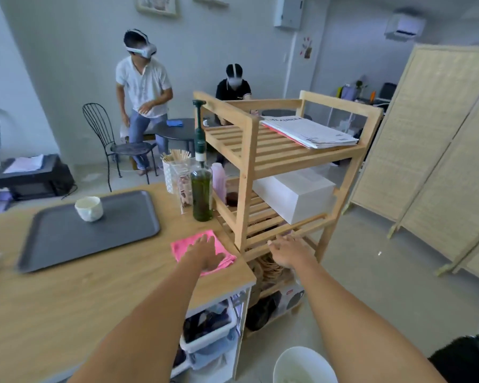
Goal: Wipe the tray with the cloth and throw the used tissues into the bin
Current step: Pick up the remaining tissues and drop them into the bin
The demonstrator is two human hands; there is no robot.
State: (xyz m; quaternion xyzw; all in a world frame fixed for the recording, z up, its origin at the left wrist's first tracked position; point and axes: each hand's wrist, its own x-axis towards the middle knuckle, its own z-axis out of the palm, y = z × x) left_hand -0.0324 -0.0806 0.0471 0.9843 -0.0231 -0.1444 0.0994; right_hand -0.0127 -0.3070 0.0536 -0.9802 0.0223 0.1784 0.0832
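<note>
Left hand (202,254) lies flat, fingers spread, on the pink cloth (183,246) at the counter's (67,299) corner (right hand (288,251) released, empty). Next, seemingly: grasp it, reach the tray (67,239).

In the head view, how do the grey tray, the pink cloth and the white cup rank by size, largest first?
1. Tray, clearly the largest.
2. Cloth, partly under the left hand.
3. Cup, smallest.
</note>
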